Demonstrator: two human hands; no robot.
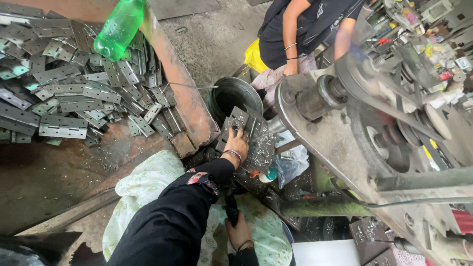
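Note:
My left hand (236,144), in a black sleeve with a bracelet at the wrist, lies on a stack of grey metal hinge plates (253,140) strewn with shavings. Its fingers curl over the top plate. The stack sits beside the shaft of a machine (315,101). Lower down, my right hand (239,230) is closed around a dark upright handle (230,213) over a pale patterned cloth (148,182).
A big pile of hinge plates (74,83) covers a rusty table (192,106) at the left, with a green plastic bottle (120,27) above it. A dark metal bucket (234,96) stands beyond the stack. Another person (300,24) stands at the top. A belt and pulley wheel (384,133) fill the right.

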